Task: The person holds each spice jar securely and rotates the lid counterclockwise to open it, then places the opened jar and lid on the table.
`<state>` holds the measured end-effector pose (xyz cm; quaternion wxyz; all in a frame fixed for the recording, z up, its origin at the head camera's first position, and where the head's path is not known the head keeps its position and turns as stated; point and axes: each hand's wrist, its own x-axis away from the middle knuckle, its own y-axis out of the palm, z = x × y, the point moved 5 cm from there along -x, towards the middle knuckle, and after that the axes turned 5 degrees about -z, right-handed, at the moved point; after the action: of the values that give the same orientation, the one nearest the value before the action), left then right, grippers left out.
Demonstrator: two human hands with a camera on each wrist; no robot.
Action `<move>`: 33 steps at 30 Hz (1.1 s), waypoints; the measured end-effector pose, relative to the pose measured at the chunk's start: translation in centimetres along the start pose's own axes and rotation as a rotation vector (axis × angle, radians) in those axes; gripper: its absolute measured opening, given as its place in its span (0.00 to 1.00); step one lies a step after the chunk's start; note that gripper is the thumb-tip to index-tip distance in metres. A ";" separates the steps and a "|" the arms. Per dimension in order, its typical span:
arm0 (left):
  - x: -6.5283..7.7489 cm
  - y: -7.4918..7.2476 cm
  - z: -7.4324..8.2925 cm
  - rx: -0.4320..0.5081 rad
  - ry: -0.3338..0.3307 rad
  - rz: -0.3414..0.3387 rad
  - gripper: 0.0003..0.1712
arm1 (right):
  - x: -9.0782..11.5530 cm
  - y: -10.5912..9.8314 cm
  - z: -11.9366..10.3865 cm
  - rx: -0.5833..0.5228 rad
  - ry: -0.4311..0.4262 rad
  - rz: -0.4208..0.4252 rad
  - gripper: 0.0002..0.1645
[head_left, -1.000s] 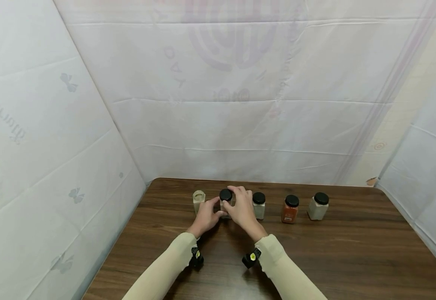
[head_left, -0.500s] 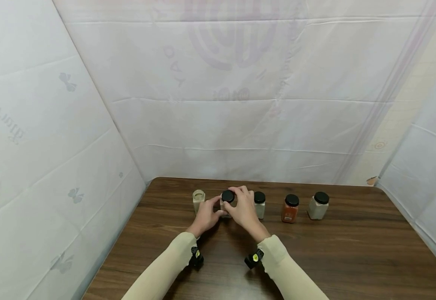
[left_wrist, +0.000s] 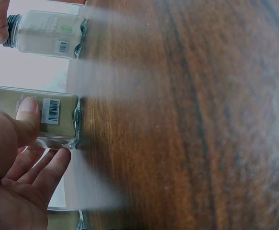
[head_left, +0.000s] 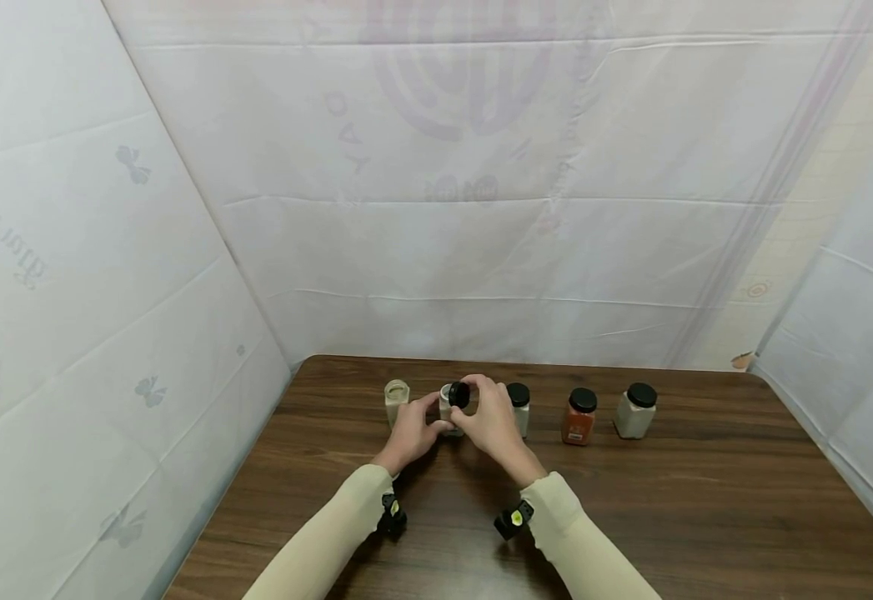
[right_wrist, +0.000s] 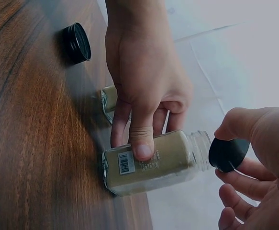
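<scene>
My left hand (head_left: pixel 411 437) holds a square glass jar (right_wrist: pixel 168 155) of tan-green powder upright on the table, thumb across its labelled side. Its threaded mouth is bare in the right wrist view. My right hand (head_left: pixel 492 421) pinches the jar's black screw lid (right_wrist: pixel 229 152) between thumb and fingers. Tilted, that lid is off the threads, just to the right of the mouth. To the left of my left hand stands a jar without a lid (head_left: pixel 396 400), partly hidden by the fingers.
Right of my hands stand a pale jar (head_left: pixel 519 408), an orange-red jar (head_left: pixel 579 417) and another pale jar (head_left: pixel 634 411), all with black lids. A loose black lid (right_wrist: pixel 76 43) lies on the wooden table (head_left: pixel 706 500). White cloth walls (head_left: pixel 444 250) surround the table.
The black lid has come off the jar and tipped, moving slightly right with my right hand. My left hand has stayed in place on the jar.
</scene>
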<state>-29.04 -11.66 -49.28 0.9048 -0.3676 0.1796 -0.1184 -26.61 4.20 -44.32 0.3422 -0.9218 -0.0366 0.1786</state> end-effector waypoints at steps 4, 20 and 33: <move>0.0 0.0 0.0 -0.006 0.008 0.002 0.28 | 0.0 -0.1 0.1 -0.003 0.001 -0.001 0.26; 0.0 0.1 0.0 -0.023 0.001 -0.006 0.28 | 0.2 -0.4 -0.1 -0.011 -0.047 0.018 0.27; -0.2 0.1 -0.1 -0.009 -0.019 -0.012 0.27 | 0.3 -0.5 -0.1 -0.018 -0.019 -0.021 0.28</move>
<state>-29.23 -11.61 -49.33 0.9040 -0.3740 0.1692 -0.1194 -26.23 4.58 -44.06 0.3356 -0.9226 -0.0510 0.1833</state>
